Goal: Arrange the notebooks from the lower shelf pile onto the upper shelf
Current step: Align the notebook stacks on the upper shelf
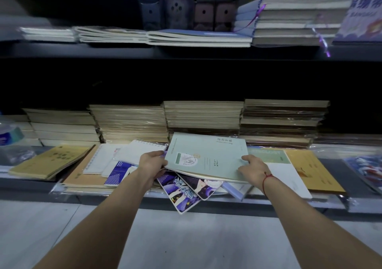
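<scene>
A pale green notebook (208, 155) lies tilted on top of the loose pile on the lower shelf (144, 201). My left hand (152, 163) grips its left edge, fingers curled under it. My right hand (253, 168) holds its right front corner, thumb on the cover. Under it lie purple patterned notebooks (182, 192) that jut over the shelf's front edge. The upper shelf (124, 50) carries flat notebooks (186, 38) in the middle and a taller stack (289, 20) at the right.
Tall stacks of wrapped books (202, 115) line the back of the lower shelf. Yellow notebooks (51, 161) lie at the left, an orange one (312, 169) at the right, white spiral pads (124, 155) between. Plush-patterned cases (177, 6) stand behind on the upper shelf.
</scene>
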A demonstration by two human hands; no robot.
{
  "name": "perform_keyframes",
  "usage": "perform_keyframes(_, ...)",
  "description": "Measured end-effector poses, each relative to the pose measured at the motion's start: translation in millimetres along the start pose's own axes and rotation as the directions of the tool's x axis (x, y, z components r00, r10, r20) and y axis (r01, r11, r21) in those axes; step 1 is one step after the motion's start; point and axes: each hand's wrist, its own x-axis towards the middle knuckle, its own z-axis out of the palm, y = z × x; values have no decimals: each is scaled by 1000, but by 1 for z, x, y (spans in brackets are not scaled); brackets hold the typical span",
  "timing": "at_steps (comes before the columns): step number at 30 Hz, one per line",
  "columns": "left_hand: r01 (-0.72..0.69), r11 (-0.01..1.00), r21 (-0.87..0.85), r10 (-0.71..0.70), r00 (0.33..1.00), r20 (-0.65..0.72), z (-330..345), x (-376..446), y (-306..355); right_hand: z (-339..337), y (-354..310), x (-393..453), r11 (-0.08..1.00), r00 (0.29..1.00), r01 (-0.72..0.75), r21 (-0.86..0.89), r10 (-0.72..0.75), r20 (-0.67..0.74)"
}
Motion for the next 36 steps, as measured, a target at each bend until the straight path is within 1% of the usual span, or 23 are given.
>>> perform_keyframes(3,38,999,-20,-38,999,-9,1,-1,-2,0,1,-1,1000,1000,1,2,-1,-11)
perform_keyframes(6,93,995,-47,-93,996,14,1,-2,2,0,1,1,1000,1000,-10,30,11,-27)
perform_keyframes(9,168,981,-98,-159,983,95,1,-8,7,0,-1,4,996,998,-31,85,35,-44)
perform_keyframes(12,191,973,-129,-168,971,170,4,-14,10,-2,-2,5,986,996,-59,154,68,-55)
perform_keyframes(15,128,986,-109,-109,980,167,7,-16,12,-4,0,6,976,995,-77,203,89,-53)
perform_keyframes(22,-60,992,-111,75,988,133,18,-25,30,-4,1,3,973,996,-84,216,88,-7)
perform_keyframes(24,-119,991,-68,127,984,128,22,-30,36,-5,0,2,971,995,-96,221,99,-6)
perform_keyframes(27,-215,976,-16,216,972,98,24,-40,43,-8,0,0,943,992,-112,313,124,-17)
perform_keyframes(31,-299,950,-88,303,953,31,23,-45,53,-10,0,-1,836,989,-106,538,145,-31)
perform_keyframes(34,-336,932,-135,336,941,-27,21,-45,58,-15,-10,-8,752,990,-3,659,95,-104)
perform_keyframes(36,-355,920,-165,350,935,-58,20,-44,60,-17,-20,-13,645,992,46,763,63,-113)
